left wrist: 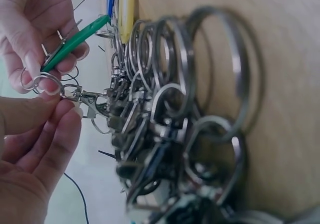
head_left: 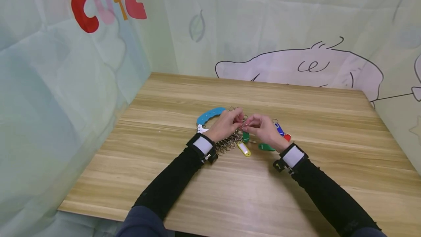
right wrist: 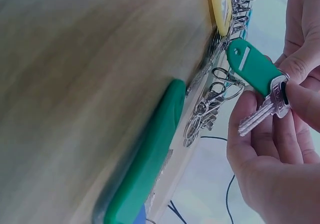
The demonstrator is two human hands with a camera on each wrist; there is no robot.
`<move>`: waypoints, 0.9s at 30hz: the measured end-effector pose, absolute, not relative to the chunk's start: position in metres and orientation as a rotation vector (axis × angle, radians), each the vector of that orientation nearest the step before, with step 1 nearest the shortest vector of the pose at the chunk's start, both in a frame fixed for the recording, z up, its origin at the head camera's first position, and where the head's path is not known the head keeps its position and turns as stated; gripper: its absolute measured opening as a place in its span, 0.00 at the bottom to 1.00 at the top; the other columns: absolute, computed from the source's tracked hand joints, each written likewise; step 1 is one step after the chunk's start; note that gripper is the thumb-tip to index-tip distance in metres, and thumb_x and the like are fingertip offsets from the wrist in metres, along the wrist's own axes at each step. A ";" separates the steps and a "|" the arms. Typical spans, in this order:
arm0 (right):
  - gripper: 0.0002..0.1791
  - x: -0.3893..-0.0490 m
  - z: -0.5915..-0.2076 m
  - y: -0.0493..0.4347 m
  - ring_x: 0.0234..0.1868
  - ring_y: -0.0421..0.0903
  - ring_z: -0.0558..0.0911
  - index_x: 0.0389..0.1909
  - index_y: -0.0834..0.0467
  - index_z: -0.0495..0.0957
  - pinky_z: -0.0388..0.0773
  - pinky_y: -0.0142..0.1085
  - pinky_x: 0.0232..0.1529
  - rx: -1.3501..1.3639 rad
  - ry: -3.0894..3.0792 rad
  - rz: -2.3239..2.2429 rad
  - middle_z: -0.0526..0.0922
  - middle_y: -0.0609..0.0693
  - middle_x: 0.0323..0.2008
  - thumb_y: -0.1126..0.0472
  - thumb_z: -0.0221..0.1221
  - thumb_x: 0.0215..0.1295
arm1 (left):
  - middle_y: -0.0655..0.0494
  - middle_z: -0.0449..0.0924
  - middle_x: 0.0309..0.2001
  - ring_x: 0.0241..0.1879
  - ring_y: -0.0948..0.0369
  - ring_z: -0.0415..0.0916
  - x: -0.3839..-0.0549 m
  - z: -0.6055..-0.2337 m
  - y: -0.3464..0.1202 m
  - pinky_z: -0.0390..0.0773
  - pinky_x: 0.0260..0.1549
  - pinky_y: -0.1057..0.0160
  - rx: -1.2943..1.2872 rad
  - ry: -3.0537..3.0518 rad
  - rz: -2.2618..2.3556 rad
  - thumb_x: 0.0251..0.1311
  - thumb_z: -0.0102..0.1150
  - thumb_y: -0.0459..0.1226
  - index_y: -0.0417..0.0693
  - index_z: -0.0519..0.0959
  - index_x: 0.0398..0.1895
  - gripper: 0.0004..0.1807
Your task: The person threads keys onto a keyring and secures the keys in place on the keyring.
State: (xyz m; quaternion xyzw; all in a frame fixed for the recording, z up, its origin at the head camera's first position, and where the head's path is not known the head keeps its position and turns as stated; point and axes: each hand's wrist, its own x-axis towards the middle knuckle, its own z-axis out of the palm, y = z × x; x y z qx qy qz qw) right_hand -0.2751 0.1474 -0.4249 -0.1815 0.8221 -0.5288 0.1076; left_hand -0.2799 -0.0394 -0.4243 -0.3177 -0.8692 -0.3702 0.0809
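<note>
My left hand (head_left: 225,123) pinches a small metal swivel clasp (left wrist: 92,99) at the end of a row of clasps and rings. Close beside it, my right hand (head_left: 264,131) grips a split ring (left wrist: 42,82) that carries a silver key (right wrist: 265,116) and a green key tag (right wrist: 252,67). The fingertips of both hands meet around the ring and clasp. Whether the ring is hooked into the clasp cannot be told. Below my left hand the row of metal rings (head_left: 225,145) lies on the table, attached to a blue-and-white curved holder (head_left: 210,114).
A yellow key tag (head_left: 244,149) lies by the row of rings. Under and beyond my right hand are another green tag (head_left: 266,147), a blue tag (head_left: 279,130) and a red tag (head_left: 287,137). The wooden table (head_left: 148,149) meets printed fabric walls.
</note>
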 end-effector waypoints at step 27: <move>0.14 -0.274 -0.423 0.143 0.41 0.40 0.85 0.46 0.65 0.73 0.80 0.30 0.45 -0.455 2.358 -1.650 0.86 0.61 0.42 0.68 0.62 0.60 | 0.48 0.85 0.30 0.31 0.60 0.82 -0.280 -0.427 -0.038 0.79 0.32 0.73 -0.889 -2.564 -1.098 0.55 0.57 0.21 0.41 0.74 0.33 0.08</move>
